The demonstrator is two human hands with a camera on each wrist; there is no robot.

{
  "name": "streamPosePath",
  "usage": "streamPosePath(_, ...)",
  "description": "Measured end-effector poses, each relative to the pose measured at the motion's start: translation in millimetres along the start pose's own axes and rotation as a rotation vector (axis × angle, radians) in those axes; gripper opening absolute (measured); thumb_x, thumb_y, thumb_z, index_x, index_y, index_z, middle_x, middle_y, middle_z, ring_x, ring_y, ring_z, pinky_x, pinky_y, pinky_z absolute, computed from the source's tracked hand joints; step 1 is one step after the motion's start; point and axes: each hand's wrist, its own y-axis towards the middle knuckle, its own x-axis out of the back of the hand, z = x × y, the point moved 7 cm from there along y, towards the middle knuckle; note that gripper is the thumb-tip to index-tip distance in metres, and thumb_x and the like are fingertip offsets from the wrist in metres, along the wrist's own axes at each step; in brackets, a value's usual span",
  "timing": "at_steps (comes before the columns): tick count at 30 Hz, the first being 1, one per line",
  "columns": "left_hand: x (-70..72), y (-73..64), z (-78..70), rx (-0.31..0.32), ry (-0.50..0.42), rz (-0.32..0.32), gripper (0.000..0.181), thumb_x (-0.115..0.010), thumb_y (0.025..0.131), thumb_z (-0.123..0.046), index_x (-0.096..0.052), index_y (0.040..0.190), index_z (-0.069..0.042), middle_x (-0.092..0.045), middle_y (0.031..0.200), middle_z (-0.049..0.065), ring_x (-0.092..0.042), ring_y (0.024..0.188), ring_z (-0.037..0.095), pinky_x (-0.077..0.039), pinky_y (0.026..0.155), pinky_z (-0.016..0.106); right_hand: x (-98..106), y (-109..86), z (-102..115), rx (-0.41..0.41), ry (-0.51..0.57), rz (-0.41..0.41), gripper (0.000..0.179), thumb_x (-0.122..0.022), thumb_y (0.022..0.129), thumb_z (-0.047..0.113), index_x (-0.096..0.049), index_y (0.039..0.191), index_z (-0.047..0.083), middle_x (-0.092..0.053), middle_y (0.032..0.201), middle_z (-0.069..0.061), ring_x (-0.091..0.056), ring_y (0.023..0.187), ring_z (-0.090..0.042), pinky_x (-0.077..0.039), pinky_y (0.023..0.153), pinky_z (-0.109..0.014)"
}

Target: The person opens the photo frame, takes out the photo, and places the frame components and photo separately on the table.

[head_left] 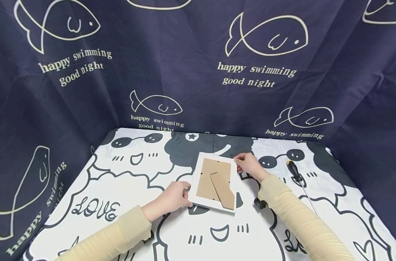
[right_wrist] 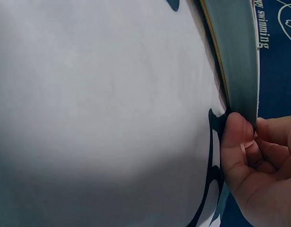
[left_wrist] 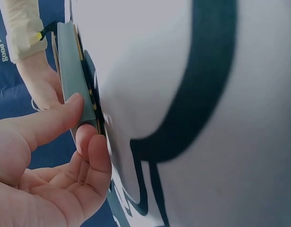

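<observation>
Pinching a picture frame point(head_left: 214, 183) at opposite corners, a person's two hands are holding it back side up, low over a white printed cloth point(head_left: 126, 188). The left hand point(head_left: 176, 195) is pressing thumb and fingertips together on the lower left corner, while the right hand point(head_left: 249, 165) is gripping the upper right corner between thumb and curled fingers. A brown backing board point(head_left: 205, 181) is filling the white border, and a brown stand point(head_left: 223, 192) is slanting across it toward the lower right edge.

Pale lettering on the dark blue curtain point(head_left: 198, 54) behind is repeatedly spelling out "happy swimming good night" beneath outlined fish; "LOVE" is showing on the cloth at left. A second word at right is disappearing under the right sleeve point(head_left: 295, 210). A screwdriver point(head_left: 292, 169) is lying beyond that sleeve, its shaft partly hidden. A small black object point(head_left: 259, 203) is peeking out beside the cuff, too covered to identify. The frame's front is facing down, out of sight; whether its underside is touching the cloth, one cannot tell.
</observation>
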Motion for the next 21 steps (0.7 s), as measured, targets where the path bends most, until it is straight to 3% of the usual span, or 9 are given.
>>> streamPosePath(11, 5.8, 0.7, 3.1, 0.007, 0.025, -0.025, 0.052, -0.081, 0.068, -0.007, -0.059, 0.112, 0.01, -0.053, 0.058, -0.007, -0.046, 0.05, 0.003, -0.039, 0.046, 0.018, 6.6, -9.0, -1.1, 0.013, -0.002, -0.005, 0.024, -0.05, 0.097, 0.008, -0.06, 0.107, -0.011, -0.061, 0.074, -0.011, -0.061, 0.061, -0.012, -0.055, 0.059, -0.029)
streamPosePath(21, 15.7, 2.4, 5.6, -0.01, 0.06, -0.062, 0.038, -0.081, 0.069, -0.005, -0.065, 0.102, 0.006, -0.052, 0.06, -0.007, -0.045, 0.053, 0.006, -0.039, 0.052, 0.02, 12.1, -23.0, -3.2, 0.006, 0.101, 0.018, 0.024, -0.051, 0.095, 0.005, -0.058, 0.106, -0.014, -0.06, 0.071, -0.008, -0.06, 0.059, -0.011, -0.056, 0.06, -0.029)
